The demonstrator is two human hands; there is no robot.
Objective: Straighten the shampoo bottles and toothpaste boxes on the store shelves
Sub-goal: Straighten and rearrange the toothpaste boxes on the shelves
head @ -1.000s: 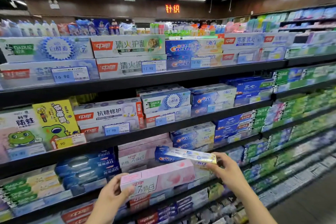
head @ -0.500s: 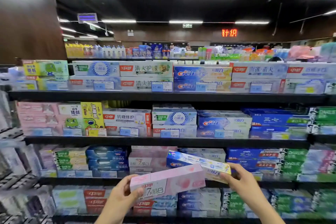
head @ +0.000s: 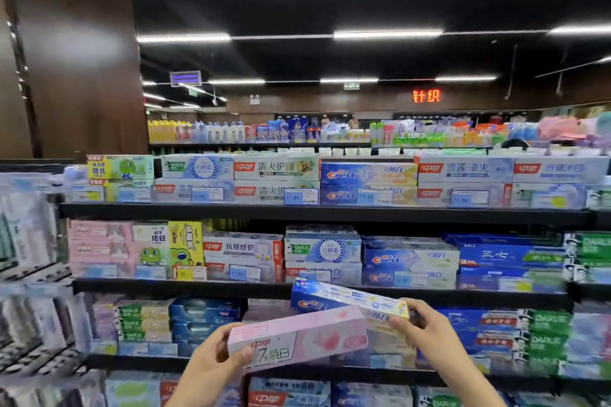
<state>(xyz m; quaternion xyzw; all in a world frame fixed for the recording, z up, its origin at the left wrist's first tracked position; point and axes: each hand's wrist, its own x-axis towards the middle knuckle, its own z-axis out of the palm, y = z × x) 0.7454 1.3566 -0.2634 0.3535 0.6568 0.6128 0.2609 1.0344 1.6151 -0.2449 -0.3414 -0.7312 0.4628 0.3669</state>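
Observation:
A pink toothpaste box (head: 310,334) is gripped at its left end by my left hand (head: 211,363), tilted up to the right in front of the third shelf. Behind it, my right hand (head: 426,330) pinches the right end of a blue and yellow Crest toothpaste box (head: 330,299), which slants down toward that hand. Both boxes are held off the shelf, the pink one overlapping the Crest one. Rows of stacked toothpaste boxes (head: 324,251) fill the black shelves (head: 297,213) behind them.
Price tags (head: 301,196) hang on the shelf fronts. A rack of hanging packets (head: 26,241) stands at the left. A brown wall panel (head: 72,53) rises at the upper left. Farther aisles with bottles (head: 215,132) lie behind the top shelf.
My view has swung left and pulled back, so the shelves face me squarely. Both hands still hold their boxes, and the Crest box has risen slightly above the pink one.

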